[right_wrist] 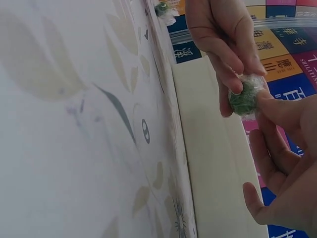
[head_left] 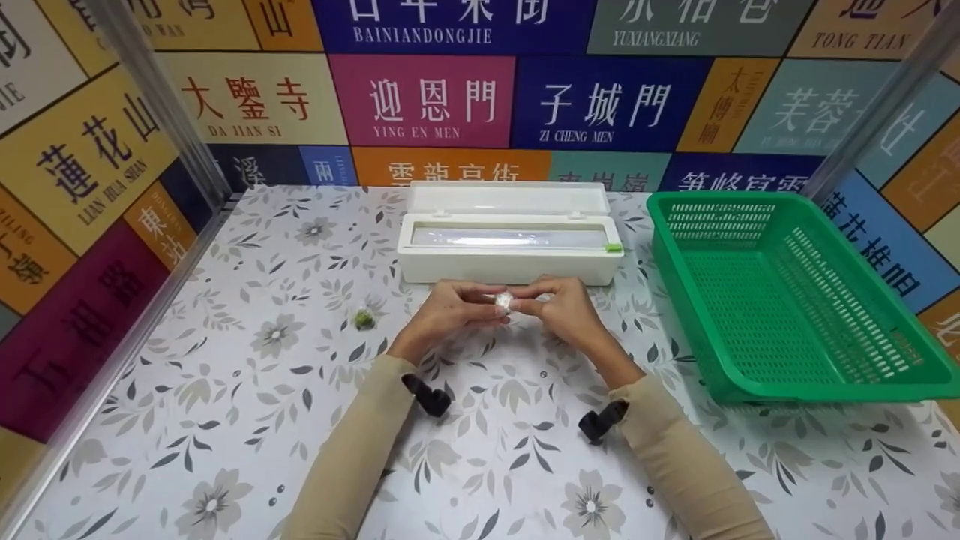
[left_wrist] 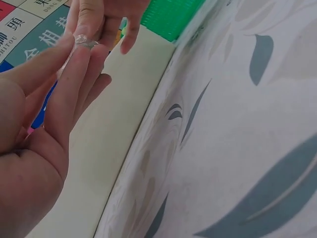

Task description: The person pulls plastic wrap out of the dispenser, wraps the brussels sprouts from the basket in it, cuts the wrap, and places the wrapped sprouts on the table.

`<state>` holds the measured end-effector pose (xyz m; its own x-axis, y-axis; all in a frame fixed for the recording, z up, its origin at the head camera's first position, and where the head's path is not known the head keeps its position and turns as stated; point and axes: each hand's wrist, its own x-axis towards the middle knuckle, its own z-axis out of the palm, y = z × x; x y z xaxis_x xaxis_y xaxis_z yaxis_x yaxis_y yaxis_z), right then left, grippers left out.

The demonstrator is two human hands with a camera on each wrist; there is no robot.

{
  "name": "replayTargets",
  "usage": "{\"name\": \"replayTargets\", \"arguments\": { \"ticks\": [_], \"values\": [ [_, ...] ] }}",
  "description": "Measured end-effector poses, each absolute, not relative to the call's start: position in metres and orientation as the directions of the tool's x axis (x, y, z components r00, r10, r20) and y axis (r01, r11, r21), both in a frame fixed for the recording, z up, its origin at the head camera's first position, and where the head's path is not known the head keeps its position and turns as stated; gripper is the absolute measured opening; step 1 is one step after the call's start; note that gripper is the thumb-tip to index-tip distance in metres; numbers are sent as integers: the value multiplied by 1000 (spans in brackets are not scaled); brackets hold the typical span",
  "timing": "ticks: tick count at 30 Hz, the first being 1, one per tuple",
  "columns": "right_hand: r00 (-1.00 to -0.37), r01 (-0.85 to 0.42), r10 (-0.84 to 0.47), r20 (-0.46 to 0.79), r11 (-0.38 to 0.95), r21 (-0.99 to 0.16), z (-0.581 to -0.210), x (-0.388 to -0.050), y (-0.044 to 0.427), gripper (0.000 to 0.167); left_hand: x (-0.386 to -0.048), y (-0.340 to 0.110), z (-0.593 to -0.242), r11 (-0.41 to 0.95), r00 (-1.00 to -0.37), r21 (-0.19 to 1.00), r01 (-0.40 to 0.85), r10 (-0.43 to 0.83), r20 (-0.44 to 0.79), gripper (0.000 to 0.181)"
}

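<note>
Both hands meet in front of the white box, around a small green ball (right_wrist: 242,103) wrapped in clear plastic film. My left hand (head_left: 450,309) pinches one side of it with thumb and fingertips. From the other side, my right hand (head_left: 564,306) pinches the film and the ball. In the head view the wrapped ball (head_left: 504,301) shows only as shiny film between the fingertips; the right wrist view reveals its green surface. Another green ball in film (head_left: 364,319) lies on the table, left of the left hand.
Behind the hands stands a long white cling film box (head_left: 510,266), its lid (head_left: 510,199) raised, with a green tab at its right end. A green perforated basket (head_left: 765,390) stands at the right. Flower-patterned cloth covers the table (head_left: 247,420); printed panels enclose the back and sides.
</note>
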<state>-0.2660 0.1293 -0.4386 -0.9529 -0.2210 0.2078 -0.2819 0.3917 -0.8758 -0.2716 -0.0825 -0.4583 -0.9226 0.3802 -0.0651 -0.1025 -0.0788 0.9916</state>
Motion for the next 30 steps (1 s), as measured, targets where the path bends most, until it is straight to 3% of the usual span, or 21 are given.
{"name": "replayTargets", "arguments": {
  "ticks": [7, 17, 23, 30],
  "values": [
    [-954, -262, -244, 176, 388, -884, -439, -268, 128, 23, -270, -81, -456, -116, -938, 984, -136, 335, -90, 38],
    [-975, -60, -220, -16, 332, -941, -439, -269, 129, 28, -269, -80, -456, -41, -932, 991, -131, 345, -109, 35],
    [-985, -47, -169, -12, 344, -938, -438, -269, 126, 26, -268, -81, -457, -28, -935, 992, -125, 339, -108, 28],
    [-969, -42, -244, -31, 288, -957, -444, -271, 126, 27, -269, -82, -456, -22, -941, 988, -155, 309, -140, 28]
  ]
}}
